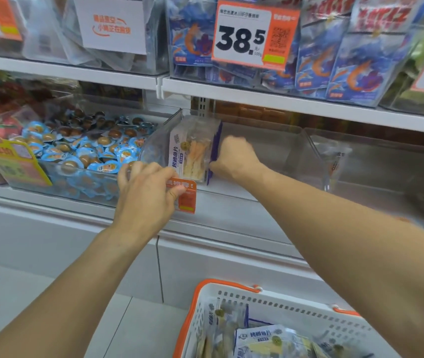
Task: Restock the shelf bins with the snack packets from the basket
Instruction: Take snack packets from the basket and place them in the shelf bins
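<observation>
I'm looking at a shop, snack aisle. White shelves (257, 99) w/ clear bins (309, 140) of packaged snacks, a big 38.5 price tag (255, 34) w/ QR code. Orange-rimmed shopping basket (283, 303) below

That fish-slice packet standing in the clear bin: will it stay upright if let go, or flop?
The packet is probably light and crinkly: thin film, flat dry slices inside. It stands on a narrow edge with the right hand against it, so it may tip once released. The bin beside it looks bare, offering no support.
</observation>
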`<move>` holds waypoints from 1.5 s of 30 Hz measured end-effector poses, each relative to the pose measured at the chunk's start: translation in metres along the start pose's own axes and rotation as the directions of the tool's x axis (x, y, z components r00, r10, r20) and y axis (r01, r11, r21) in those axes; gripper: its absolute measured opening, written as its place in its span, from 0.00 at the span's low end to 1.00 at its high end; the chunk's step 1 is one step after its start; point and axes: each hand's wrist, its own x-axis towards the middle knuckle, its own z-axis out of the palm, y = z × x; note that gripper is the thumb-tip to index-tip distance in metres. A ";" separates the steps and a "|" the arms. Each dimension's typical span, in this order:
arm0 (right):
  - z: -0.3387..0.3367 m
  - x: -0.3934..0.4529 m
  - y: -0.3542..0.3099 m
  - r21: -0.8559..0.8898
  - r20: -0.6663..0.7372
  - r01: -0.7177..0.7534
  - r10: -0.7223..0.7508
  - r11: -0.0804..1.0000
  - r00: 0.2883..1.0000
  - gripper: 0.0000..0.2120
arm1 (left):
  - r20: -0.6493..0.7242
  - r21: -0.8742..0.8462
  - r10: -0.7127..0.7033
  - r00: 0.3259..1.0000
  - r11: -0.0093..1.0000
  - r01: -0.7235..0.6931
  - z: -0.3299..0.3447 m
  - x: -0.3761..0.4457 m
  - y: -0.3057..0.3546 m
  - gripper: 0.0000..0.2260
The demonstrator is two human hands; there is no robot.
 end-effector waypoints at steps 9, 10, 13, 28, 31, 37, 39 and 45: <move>-0.028 -0.206 0.068 -0.246 0.097 0.154 -0.133 0.957 0.986 0.09 | 0.287 -0.418 0.152 0.946 0.908 -0.020 0.045 -0.107 0.126 0.04; -0.013 -0.229 0.090 -0.305 0.270 0.141 -0.056 0.942 0.961 0.09 | 0.476 -0.364 0.167 0.863 0.931 0.020 0.066 -0.135 0.138 0.04; 0.043 -0.289 0.151 -0.338 0.684 0.081 0.185 0.938 0.706 0.09 | 0.858 -0.223 0.132 0.496 0.966 0.128 0.115 -0.215 0.165 0.04; 0.111 -0.413 0.229 -0.268 0.802 0.029 0.206 0.963 0.560 0.24 | 0.955 -0.152 -0.042 0.293 0.779 0.608 0.178 -0.337 0.209 0.04; 0.107 -0.404 0.231 -0.254 0.784 -0.058 0.241 0.965 0.572 0.20 | 0.951 -0.126 -0.079 0.299 0.784 0.608 0.177 -0.336 0.211 0.04; 0.085 -0.362 0.226 -0.106 0.685 -0.249 0.252 0.963 0.683 0.17 | 0.849 -0.108 -0.221 0.480 0.817 0.567 0.153 -0.298 0.222 0.08; 0.067 -0.346 0.227 0.009 0.612 -0.333 0.258 0.943 0.747 0.12 | 0.886 -0.166 -0.231 0.403 0.654 0.738 0.141 -0.275 0.223 0.18; 0.026 -0.328 0.210 0.473 0.429 -0.150 -0.078 0.868 0.900 0.16 | 0.935 -0.352 -0.099 0.341 -0.115 0.929 0.102 -0.212 0.216 0.23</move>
